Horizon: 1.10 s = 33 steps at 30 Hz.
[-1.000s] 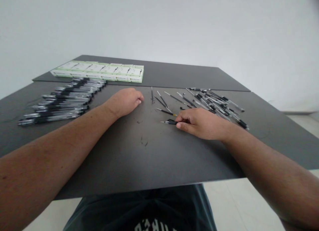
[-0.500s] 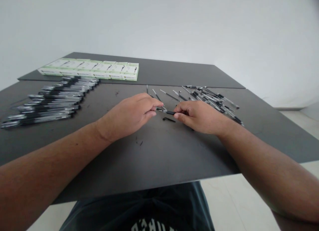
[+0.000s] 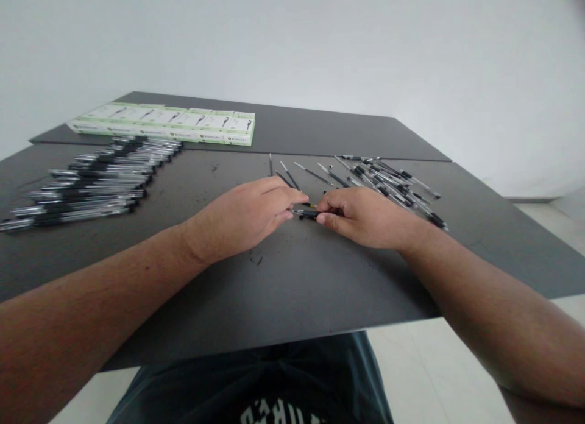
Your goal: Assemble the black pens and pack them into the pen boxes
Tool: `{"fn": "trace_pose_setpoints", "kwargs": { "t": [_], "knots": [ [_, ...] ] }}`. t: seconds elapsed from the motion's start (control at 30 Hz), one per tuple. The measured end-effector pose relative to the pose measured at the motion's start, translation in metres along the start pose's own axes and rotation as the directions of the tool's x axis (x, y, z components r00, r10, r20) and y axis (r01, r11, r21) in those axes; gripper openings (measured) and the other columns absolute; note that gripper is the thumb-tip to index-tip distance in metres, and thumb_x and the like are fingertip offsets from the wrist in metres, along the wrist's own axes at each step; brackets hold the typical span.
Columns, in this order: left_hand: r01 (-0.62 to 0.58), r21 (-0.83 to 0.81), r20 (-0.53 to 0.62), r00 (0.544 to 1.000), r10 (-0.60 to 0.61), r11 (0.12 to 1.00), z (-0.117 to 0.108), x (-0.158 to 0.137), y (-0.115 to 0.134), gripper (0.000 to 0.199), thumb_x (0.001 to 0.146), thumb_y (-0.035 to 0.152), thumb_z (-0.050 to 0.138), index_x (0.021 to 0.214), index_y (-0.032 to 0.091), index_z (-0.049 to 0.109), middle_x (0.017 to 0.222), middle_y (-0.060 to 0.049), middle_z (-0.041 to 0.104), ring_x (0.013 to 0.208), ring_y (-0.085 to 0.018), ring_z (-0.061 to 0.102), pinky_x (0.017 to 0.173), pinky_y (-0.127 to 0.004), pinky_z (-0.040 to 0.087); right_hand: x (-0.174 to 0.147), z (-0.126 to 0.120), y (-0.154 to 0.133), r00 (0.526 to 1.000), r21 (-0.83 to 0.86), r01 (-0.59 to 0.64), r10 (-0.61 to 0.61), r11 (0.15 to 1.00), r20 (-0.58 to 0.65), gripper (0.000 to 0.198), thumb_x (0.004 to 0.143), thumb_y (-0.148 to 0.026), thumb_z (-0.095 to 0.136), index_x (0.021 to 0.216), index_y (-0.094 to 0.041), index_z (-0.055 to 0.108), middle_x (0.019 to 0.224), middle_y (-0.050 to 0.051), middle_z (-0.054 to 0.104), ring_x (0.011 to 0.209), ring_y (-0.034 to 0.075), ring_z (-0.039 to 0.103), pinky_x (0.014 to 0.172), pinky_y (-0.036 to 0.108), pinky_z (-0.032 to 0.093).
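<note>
The right hand (image 3: 361,215) is closed, its thumb and fingers pinching a black pen piece (image 3: 309,214) just above or on the table (image 3: 274,308); which of the 2 cannot be told. The piece points toward the left hand (image 3: 244,214), whose thumb and fingers are partly curled, with a small gap between them at the piece's thin, pale tip. Whether those fingertips grip the tip or only stand beside it cannot be told.

Just beyond the piece, between the 2 hands, a bit of yellow shows on a dark part, mostly hidden by the fingers. Past that lie loose thin rods (image 3: 315,174), spread apart and pointing different ways; the left hand covers the near ends of some. To the right is a jumbled pile of clear-and-black pens (image 3: 397,186), its near side partly blocked by the right hand. Well apart on the left, a slanting row of similar pens (image 3: 91,183) lies side by side. Behind that row, white-and-green boxes (image 3: 183,128) stand in a line, with 6 pen drawings showing on top. Dark marks (image 3: 256,257) spot the table near the left wrist.
</note>
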State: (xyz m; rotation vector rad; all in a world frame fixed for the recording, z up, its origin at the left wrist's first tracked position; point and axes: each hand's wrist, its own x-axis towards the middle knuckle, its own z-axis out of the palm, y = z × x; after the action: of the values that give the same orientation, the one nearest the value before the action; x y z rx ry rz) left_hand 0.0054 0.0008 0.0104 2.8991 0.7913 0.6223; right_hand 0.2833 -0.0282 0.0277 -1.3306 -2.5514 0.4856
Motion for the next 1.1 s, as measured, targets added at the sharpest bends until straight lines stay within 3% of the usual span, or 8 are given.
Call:
{"fn": "trace_pose_setpoints", "kwargs": {
  "t": [0.17, 0.33, 0.53, 0.67, 0.87, 1.1],
  "knots": [
    [-0.075, 0.02, -0.003, 0.997, 0.075, 0.997, 0.004, -0.001, 0.002, 0.033, 0.113, 0.018, 0.057, 0.14, 0.017, 0.076, 0.125, -0.011, 0.081, 0.122, -0.026, 0.075, 0.114, -0.037, 0.058, 0.001, 0.003, 0.0, 1.0, 0.003, 0.018, -0.018, 1.0, 0.012, 0.019, 0.107, -0.032, 0.063, 0.106, -0.02, 0.078, 0.092, 0.005, 0.078, 0.08, 0.02, 0.066, 0.075, 0.031, 0.041],
    [-0.072, -0.015, -0.009, 0.997, 0.072, 0.997, 0.004, -0.001, 0.005, 0.032, 0.111, 0.018, 0.06, 0.138, 0.02, 0.078, 0.124, -0.009, 0.081, 0.118, -0.024, 0.076, 0.11, -0.034, 0.058, 0.003, 0.006, 0.0, 0.998, 0.024, 0.057, -0.058, 0.998, 0.029, 0.02, 0.107, -0.033, 0.064, 0.109, -0.019, 0.079, 0.095, 0.006, 0.079, 0.082, 0.02, 0.067, 0.076, 0.031, 0.042],
    [-0.015, -0.092, -0.053, 0.999, 0.011, 0.996, 0.002, 0.0, 0.009, 0.028, 0.107, 0.02, 0.062, 0.129, 0.023, 0.079, 0.116, -0.007, 0.082, 0.111, -0.024, 0.076, 0.104, -0.035, 0.059, 0.004, 0.01, 0.003, 0.997, 0.107, 0.077, -0.079, 0.991, 0.014, 0.019, 0.107, -0.033, 0.064, 0.108, -0.02, 0.077, 0.092, 0.004, 0.078, 0.081, 0.018, 0.067, 0.075, 0.029, 0.042],
    [0.026, -0.152, -0.103, 0.994, -0.042, 0.988, 0.004, -0.003, 0.006, 0.022, 0.102, 0.026, 0.068, 0.121, 0.022, 0.078, 0.106, -0.005, 0.08, 0.097, -0.022, 0.076, 0.092, -0.032, 0.06, 0.004, 0.011, 0.003, 0.999, 0.153, 0.047, -0.05, 0.987, 0.014, 0.022, 0.108, -0.036, 0.063, 0.108, -0.02, 0.077, 0.091, 0.003, 0.077, 0.079, 0.017, 0.067, 0.074, 0.029, 0.042],
    [0.067, -0.2, -0.14, 0.985, -0.096, 0.977, 0.007, -0.004, 0.003, 0.021, 0.1, 0.025, 0.063, 0.115, 0.023, 0.077, 0.1, -0.003, 0.082, 0.088, -0.018, 0.077, 0.085, -0.03, 0.058, 0.003, 0.013, 0.004, 0.999, 0.163, 0.041, -0.041, 0.986, -0.002, 0.021, 0.106, -0.037, 0.064, 0.106, -0.02, 0.076, 0.087, 0.001, 0.075, 0.075, 0.016, 0.064, 0.072, 0.029, 0.041],
    [0.21, -0.271, -0.036, 0.973, -0.228, 0.939, 0.01, -0.001, 0.0, 0.026, 0.098, 0.036, 0.067, 0.118, 0.023, 0.079, 0.103, -0.004, 0.085, 0.09, -0.021, 0.08, 0.083, -0.031, 0.059, 0.002, 0.009, 0.004, 0.993, 0.087, 0.105, -0.099, 0.991, -0.063, 0.018, 0.105, -0.034, 0.066, 0.107, -0.02, 0.078, 0.093, 0.004, 0.078, 0.082, 0.019, 0.067, 0.076, 0.03, 0.043]
  ]
}}
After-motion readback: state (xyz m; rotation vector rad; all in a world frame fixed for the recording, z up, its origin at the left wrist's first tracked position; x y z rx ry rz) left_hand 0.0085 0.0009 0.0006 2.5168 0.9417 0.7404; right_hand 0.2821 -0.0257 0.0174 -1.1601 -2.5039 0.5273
